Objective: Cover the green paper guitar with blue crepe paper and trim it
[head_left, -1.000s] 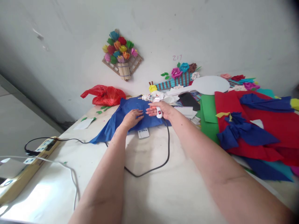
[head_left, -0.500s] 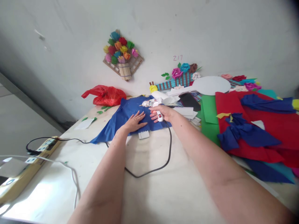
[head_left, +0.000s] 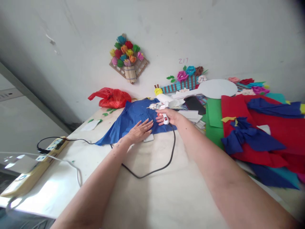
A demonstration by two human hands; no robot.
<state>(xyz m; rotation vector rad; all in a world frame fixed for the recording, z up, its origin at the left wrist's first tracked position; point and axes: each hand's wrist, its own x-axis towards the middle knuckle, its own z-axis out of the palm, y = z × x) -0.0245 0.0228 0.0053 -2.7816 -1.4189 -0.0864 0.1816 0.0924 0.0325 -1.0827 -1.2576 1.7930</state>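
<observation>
My left hand [head_left: 140, 131] lies flat on the near edge of a spread blue sheet [head_left: 126, 122], its fingers stretched out and holding nothing. Partly under that hand is a small white block [head_left: 149, 138]. My right hand [head_left: 169, 116] is wrapped round the handle of a white glue gun [head_left: 162, 106], whose tip points left above the blue sheet. Glue residue and specks cover its nozzle end, and a red switch shows on the grip. From the handle a black cord [head_left: 174, 144] loops over the table toward me.
A yellow power strip [head_left: 56, 152] lies along the left table edge with cords plugged in. Behind the sheet sits a red plastic bag [head_left: 115, 98]. On the right are green sheets [head_left: 214, 116], red sheets [head_left: 262, 124] and a white oval board [head_left: 218, 89]. Flower decorations [head_left: 128, 60] hang on the wall.
My left hand has slid a little toward me and now partly covers the white block. The right hand keeps its hold on the glue gun. The view has shifted slightly.
</observation>
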